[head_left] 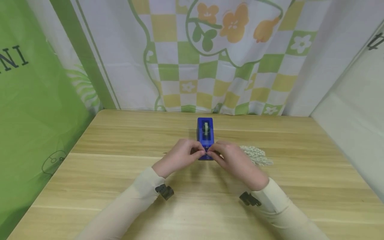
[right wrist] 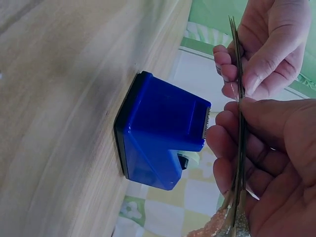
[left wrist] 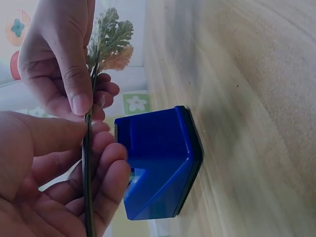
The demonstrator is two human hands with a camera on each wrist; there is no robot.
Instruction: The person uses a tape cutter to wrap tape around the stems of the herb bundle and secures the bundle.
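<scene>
Both hands pinch a thin bundle of dark stems, part of a bunch of dried-looking flowers (head_left: 256, 155). My left hand (head_left: 180, 155) has the bare stem end between thumb and fingers. My right hand (head_left: 231, 158) grips the stems nearer the blooms, its fingertips close against the left ones. Pale green and peach flower heads (left wrist: 112, 42) stick out past the right hand. By the fingertips a small clear, shiny bit shows against the stems (right wrist: 240, 128). Just beyond both hands stands a blue tape dispenser (head_left: 205, 133), its toothed cutter (right wrist: 207, 122) facing the fingers.
The dispenser, with a tape roll (head_left: 206, 128) inside, rests upright on a wooden table (head_left: 135, 133). Behind the table's far edge hangs a checked, flowered curtain (head_left: 222, 73). A green cloth (head_left: 39, 100) borders the left side, a white one (head_left: 354, 100) the right.
</scene>
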